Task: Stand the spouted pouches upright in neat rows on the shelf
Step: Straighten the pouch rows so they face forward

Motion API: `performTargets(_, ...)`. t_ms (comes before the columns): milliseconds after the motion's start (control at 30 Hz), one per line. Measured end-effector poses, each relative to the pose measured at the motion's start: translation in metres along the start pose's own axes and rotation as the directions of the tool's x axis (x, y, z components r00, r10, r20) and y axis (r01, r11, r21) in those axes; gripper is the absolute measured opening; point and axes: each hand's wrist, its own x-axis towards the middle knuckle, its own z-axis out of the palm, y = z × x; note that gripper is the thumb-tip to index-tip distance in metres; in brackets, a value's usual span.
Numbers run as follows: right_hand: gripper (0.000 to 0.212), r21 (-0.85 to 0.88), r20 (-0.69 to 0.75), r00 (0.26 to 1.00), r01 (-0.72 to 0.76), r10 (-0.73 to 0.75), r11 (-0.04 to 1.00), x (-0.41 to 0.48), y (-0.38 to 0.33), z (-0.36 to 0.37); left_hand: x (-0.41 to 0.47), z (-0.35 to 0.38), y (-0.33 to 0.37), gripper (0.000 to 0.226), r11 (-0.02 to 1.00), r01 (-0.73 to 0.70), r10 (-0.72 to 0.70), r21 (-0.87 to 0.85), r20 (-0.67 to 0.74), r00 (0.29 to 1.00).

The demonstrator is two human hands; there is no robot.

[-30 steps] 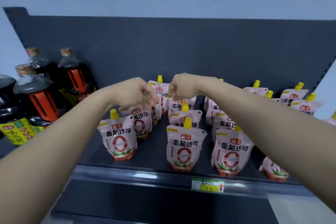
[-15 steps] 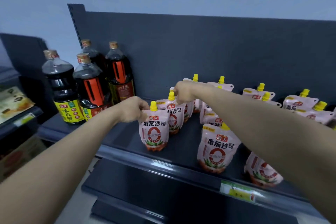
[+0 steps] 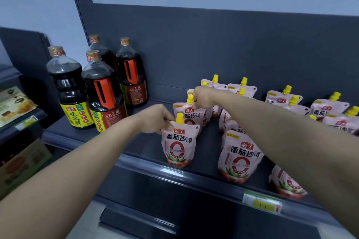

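Several pink spouted pouches with yellow caps stand on a dark shelf (image 3: 147, 147). My left hand (image 3: 155, 118) pinches the top left corner of the front-left pouch (image 3: 179, 143), which stands upright near the shelf's front edge. My right hand (image 3: 203, 97) grips the top of the second pouch (image 3: 191, 112) right behind it, beside its yellow cap. Another pouch (image 3: 240, 159) stands upright in the front row to the right. More pouches (image 3: 281, 99) fill the back rows, partly hidden by my right forearm.
Several dark soy sauce bottles (image 3: 104, 91) stand at the shelf's left end. A price tag (image 3: 261, 203) sits on the front rail. Boxed goods (image 3: 17, 103) lie on a neighbouring shelf at far left. A dark back panel closes the rear.
Both hands have come forward from the back rows to the left column; the left now pinches the front-left pouch and the right grips the one behind. The view has swung left.
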Motion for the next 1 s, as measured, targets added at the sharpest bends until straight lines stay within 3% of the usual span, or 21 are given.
performTargets(467, 0.032, 0.036, -0.020, 1.000, 0.019, -0.019, 0.999, 0.005, -0.003, 0.003, -0.004, -0.022, 0.011, 0.037, 0.997, 0.031, -0.041, 0.068, 0.143, 0.989)
performTargets(533, 0.028, 0.084, -0.015, 1.000, 0.009, -0.008, 0.996, 0.007, -0.005, 0.002, -0.003, -0.029, 0.008, 0.038, 0.997, 0.048, -0.054, 0.058, 0.109, 0.993)
performTargets(667, 0.041, 0.160, 0.021, 1.000, 0.004, -0.008, 0.987, 0.004, -0.004, 0.001, 0.006, -0.037, -0.001, 0.037, 0.998, 0.054, -0.054, 0.032, 0.005, 0.999)
performTargets(833, 0.010, 0.385, 0.095, 0.995, -0.055, 0.020, 0.921, -0.007, 0.006, -0.016, 0.026, -0.045, -0.007, 0.038, 1.000, 0.001, 0.001, 0.019, -0.129, 0.992)
performTargets(933, 0.035, 0.619, 0.073, 0.997, -0.074, 0.037, 0.782, -0.012, 0.019, -0.038, 0.041, -0.051, -0.008, 0.033, 0.999, -0.039, 0.034, -0.018, -0.193, 0.981)
performTargets(1000, 0.033, 0.623, -0.056, 0.986, -0.088, 0.157, 0.777, -0.011, 0.026, -0.046, 0.053, -0.054, -0.007, 0.025, 0.997, -0.071, 0.061, -0.038, -0.208, 0.976)
